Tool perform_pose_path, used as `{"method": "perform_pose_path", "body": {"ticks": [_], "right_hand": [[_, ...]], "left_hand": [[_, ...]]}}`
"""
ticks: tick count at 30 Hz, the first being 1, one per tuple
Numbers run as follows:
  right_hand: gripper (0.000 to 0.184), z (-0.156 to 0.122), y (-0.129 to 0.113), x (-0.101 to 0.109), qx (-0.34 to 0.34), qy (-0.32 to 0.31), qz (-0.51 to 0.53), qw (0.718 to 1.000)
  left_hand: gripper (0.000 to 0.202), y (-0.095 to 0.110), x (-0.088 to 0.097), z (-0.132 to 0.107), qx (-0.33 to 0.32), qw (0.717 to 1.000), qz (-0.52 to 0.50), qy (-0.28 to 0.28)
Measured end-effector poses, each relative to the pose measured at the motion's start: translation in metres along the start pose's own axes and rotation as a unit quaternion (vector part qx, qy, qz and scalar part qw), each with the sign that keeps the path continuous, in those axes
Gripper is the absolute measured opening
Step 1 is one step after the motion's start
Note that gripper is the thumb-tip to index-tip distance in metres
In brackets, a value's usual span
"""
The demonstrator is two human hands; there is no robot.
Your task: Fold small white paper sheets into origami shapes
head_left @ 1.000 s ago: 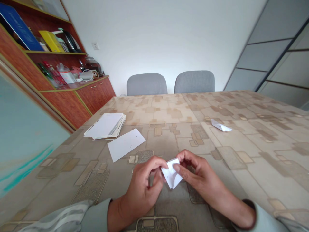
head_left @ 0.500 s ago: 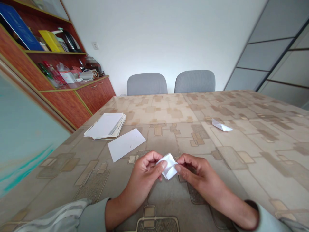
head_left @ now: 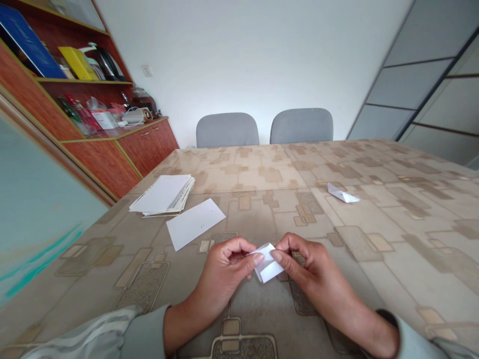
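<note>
A small piece of folded white paper (head_left: pixel 268 269) is held between my two hands, above the near part of the table. My left hand (head_left: pixel 231 264) pinches its left side, thumb on top and the other fingers curled behind. On the right side, my right hand (head_left: pixel 302 259) grips it between thumb and forefinger. The paper has several layers, and part of it is hidden under my fingertips. Beyond my left hand lies a flat white sheet (head_left: pixel 196 224) with small dark marks.
A stack of paper (head_left: pixel 161 194) sits at the left of the patterned table (head_left: pixel 258 172). Toward the right rests a folded white paper boat (head_left: pixel 342 193). Two grey chairs (head_left: pixel 227 129) stand at the far edge, and a wooden shelf unit (head_left: pixel 123 154) is at the left.
The folded paper has turned and shifted slightly right and toward me. My right thumb now presses over its right part, where it was at the right corner before.
</note>
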State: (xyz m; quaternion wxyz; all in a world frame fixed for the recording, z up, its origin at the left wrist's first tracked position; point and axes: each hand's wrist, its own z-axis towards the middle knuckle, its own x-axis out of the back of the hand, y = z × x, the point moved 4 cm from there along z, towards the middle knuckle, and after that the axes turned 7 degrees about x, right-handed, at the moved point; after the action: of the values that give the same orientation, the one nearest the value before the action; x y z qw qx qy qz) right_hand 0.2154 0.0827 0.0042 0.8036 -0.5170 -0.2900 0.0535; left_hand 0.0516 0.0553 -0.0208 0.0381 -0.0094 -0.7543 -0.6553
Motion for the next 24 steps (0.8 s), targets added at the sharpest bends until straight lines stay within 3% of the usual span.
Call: {"method": "perform_pose_path", "body": {"ticks": [6,13,16,21,24], "right_hand": [[0.022,-0.001,-0.003,-0.005,0.013,-0.037,0.013,0.999],[0.027,-0.002,0.006,-0.004,-0.003,0.032,0.084,0.996],[0.027,-0.001,0.002,-0.002,0.009,0.031,0.078,0.996],[0.016,0.0,-0.005,-0.003,0.009,-0.024,0.003,1.0],[0.023,0.0,-0.004,-0.002,0.009,-0.013,-0.01,1.0]], "left_hand": [[0.024,0.002,-0.005,-0.003,-0.02,0.999,0.007,-0.03],[0.031,0.003,-0.013,-0.008,0.025,0.993,-0.051,-0.104],[0.028,-0.001,-0.013,-0.007,0.029,0.995,-0.029,-0.093],[0.016,0.001,-0.008,-0.008,-0.035,0.995,0.054,-0.078],[0.016,0.009,-0.006,-0.011,-0.083,0.992,0.064,-0.072]]}}
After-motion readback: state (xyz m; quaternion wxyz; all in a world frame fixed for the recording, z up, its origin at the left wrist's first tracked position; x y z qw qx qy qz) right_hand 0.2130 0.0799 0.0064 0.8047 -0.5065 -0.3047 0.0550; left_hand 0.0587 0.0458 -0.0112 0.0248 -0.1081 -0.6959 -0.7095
